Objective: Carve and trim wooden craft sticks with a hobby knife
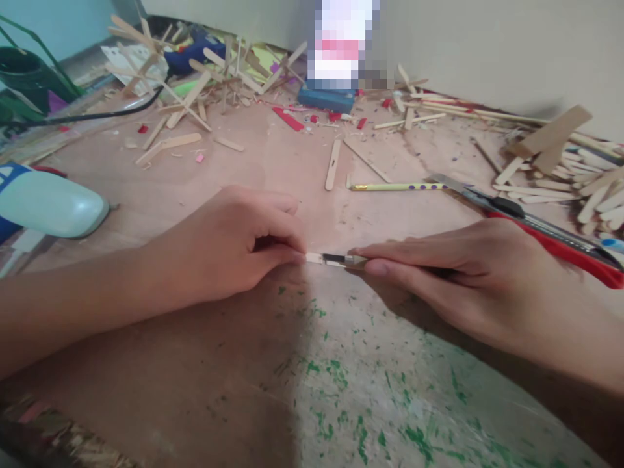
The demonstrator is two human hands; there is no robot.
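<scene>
Near the middle of the table, my left hand pinches the end of a small pale wooden stick between thumb and fingers. From the other side, my right hand grips what looks like a craft knife with a dark blade and a metal collar. Its blade lies along the stick and touches or nearly touches it. My right fingers cover most of the tool's handle. Just beyond my right hand rests a red box cutter, its blade over the end of a yellow patterned pencil.
Loose craft sticks lie ahead of my hands, with a heap of them at right. Stick structures stand at the back left. A blue stand holds a blurred screen. A pale rounded device sits at left.
</scene>
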